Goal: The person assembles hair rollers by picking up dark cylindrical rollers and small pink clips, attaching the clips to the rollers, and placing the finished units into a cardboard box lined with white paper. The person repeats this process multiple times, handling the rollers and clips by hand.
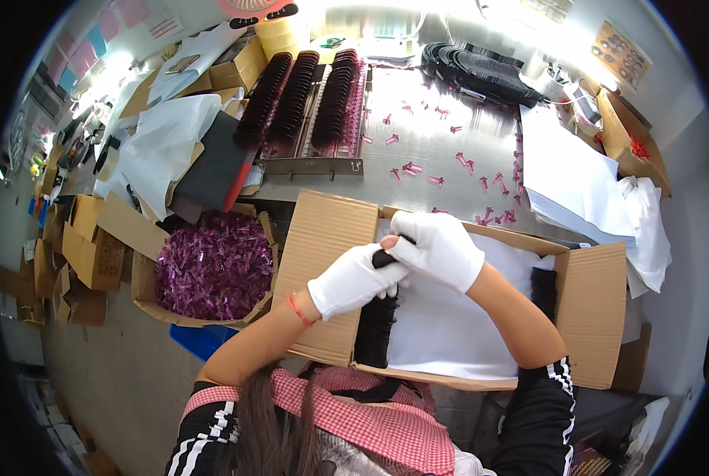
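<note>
An open cardboard box (pixel 456 381) lies in front of me, with a white sheet (pixel 457 325) inside. Black, thin-edged pieces (pixel 374 333) stand packed in a row along its left end, and more black pieces (pixel 543 292) show at its right end. Over the left part of the box my two white-gloved hands meet. My left hand (pixel 358 279) is closed round a dark piece with a rounded end (pixel 383 259). Against it, my right hand (pixel 438 247) is closed on the same dark piece, a bare fingertip showing through the glove. The fingers hide most of its shape.
Beyond the box, a metal table (pixel 434 143) carries scattered pink clips (pixel 436 181). A rack (pixel 311 166) holds rows of dark curved pieces (pixel 335 103). To the left stands a carton of purple translucent bits (pixel 212 266); to the right lie white sheets (pixel 569 174). Black stacked pieces (pixel 473 71) lie at the back.
</note>
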Motion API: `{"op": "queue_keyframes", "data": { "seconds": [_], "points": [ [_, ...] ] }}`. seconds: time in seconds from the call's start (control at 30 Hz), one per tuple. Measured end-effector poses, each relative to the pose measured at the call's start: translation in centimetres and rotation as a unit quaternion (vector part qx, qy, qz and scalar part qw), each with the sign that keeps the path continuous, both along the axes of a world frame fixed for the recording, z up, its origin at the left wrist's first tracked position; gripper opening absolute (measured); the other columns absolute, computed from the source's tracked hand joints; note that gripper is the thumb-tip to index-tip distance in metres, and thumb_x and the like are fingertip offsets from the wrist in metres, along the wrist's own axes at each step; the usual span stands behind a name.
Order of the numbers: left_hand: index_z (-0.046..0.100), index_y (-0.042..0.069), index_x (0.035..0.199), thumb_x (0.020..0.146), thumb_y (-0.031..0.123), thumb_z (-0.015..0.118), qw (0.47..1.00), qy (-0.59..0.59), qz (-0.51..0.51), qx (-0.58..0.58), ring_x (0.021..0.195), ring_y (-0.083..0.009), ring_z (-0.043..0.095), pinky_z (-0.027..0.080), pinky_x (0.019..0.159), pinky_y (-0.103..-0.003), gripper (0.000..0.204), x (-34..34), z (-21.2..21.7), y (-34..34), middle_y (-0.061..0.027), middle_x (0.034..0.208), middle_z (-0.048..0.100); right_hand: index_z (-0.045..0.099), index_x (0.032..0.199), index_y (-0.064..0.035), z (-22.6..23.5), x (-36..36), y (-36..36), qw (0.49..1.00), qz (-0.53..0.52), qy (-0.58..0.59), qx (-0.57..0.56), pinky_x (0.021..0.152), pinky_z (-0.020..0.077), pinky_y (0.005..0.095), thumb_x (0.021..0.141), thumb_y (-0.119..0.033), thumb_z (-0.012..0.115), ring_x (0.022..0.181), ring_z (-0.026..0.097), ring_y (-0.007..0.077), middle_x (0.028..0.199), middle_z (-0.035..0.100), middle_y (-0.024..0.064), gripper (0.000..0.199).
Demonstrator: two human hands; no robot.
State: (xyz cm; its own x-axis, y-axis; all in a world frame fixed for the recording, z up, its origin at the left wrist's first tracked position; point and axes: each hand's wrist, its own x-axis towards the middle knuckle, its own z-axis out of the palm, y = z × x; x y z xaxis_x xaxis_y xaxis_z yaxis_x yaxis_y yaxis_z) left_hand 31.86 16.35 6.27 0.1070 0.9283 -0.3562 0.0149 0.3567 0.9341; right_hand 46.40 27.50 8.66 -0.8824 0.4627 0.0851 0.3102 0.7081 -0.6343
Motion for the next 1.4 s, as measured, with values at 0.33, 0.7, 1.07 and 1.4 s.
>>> {"op": "queue_keyframes", "data": {
  "seconds": [0.33,0.7,1.07,1.4],
  "points": [
    [0.073,0.007,0.107,0.089,0.015,0.07,0.834,0.23,-0.318,0.387,0.078,-0.0204,0.07,0.055,0.073,-0.029,0.02,-4.0,-1.1,-6.4,-0.0086,0.088,0.072,0.054,0.075,-0.0091,-4.8,-0.1,-6.0,0.755,0.16,0.062,-0.633,0.062,0.0409,0.0223,0.099,-0.031,0.059,0.068,0.045,0.0036,0.07,0.052,-0.0051,0.033],
    [0.064,0.006,0.117,0.091,0.031,0.068,0.713,0.544,-0.071,0.437,0.106,-0.0239,0.062,0.048,0.094,-0.035,0.037,-3.4,-4.3,0.7,-0.0088,0.107,0.067,0.058,0.128,-0.0003,5.4,-11.4,-3.5,0.942,0.022,0.302,0.143,0.076,0.0536,0.0408,0.084,-0.039,0.07,0.085,0.066,0.0325,0.094,0.066,0.0161,0.06],
    [0.073,0.008,0.096,0.088,0.043,0.048,0.625,0.656,-0.392,0.159,0.104,-0.0258,0.06,0.024,0.113,-0.042,0.043,-0.5,-3.0,7.5,-0.0112,0.095,0.07,0.053,0.132,-0.0004,-11.5,2.2,0.5,0.878,-0.25,0.309,-0.267,0.102,0.042,0.0307,0.104,-0.02,0.041,0.113,0.058,0.0164,0.124,0.061,0.0109,0.036],
    [0.058,0.003,0.124,0.086,0.029,0.063,0.779,0.518,-0.235,0.265,0.124,-0.0309,0.052,0.028,0.114,-0.049,0.046,-4.3,-0.9,4.0,-0.0187,0.123,0.061,0.045,0.143,0.0007,-13.5,3.3,-4.7,0.922,-0.278,0.151,-0.222,0.112,0.0343,0.0344,0.101,-0.023,0.05,0.135,0.047,0.0272,0.143,0.051,0.0174,0.048]
  ]
}}
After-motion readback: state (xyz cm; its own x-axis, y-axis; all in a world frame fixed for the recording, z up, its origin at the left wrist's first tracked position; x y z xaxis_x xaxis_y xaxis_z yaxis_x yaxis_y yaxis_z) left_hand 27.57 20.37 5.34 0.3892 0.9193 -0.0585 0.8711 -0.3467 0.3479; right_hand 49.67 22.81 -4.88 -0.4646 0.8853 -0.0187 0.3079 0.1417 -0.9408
